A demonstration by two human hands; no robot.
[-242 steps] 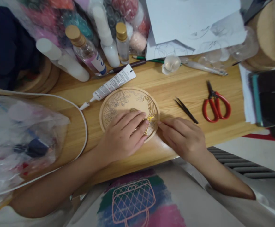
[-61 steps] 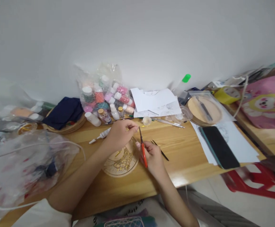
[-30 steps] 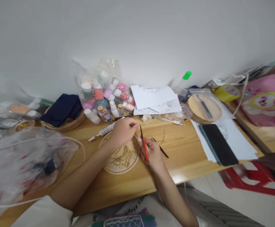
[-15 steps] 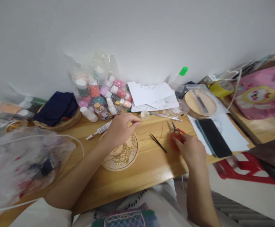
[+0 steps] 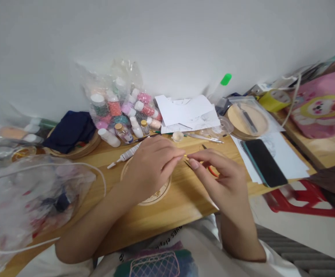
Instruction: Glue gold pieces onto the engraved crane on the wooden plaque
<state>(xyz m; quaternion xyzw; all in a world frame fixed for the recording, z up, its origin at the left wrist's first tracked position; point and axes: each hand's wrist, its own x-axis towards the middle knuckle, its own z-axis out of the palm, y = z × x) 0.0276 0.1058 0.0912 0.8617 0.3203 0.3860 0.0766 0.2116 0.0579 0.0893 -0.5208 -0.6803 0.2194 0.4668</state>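
Note:
My left hand (image 5: 155,169) is closed in a pinch over the round wooden disc (image 5: 155,198), hiding most of its gold-decorated face. At its fingertips shows a tiny yellow-gold piece (image 5: 185,156), too small to name. My right hand (image 5: 225,177) faces it from the right, thumb and index finger pinched close to the same spot; what lies between them is hidden. Beneath the right hand, red-handled scissors (image 5: 213,172) lie on the wooden table, partly covered. The dark tweezers (image 5: 187,163) are mostly hidden behind the right fingers.
A white glue tube (image 5: 124,157) lies left of the disc. Small bottles (image 5: 123,133) and bagged jars stand behind it. A small round cup (image 5: 178,136), a silver pen-like tool (image 5: 204,137) and papers (image 5: 187,115) lie at the back. A phone (image 5: 265,161) rests at right.
My right hand has let go of the scissors and moved left and up to my left fingertips. My left hand has shifted slightly right and down, still pinched. The view has tilted slightly.

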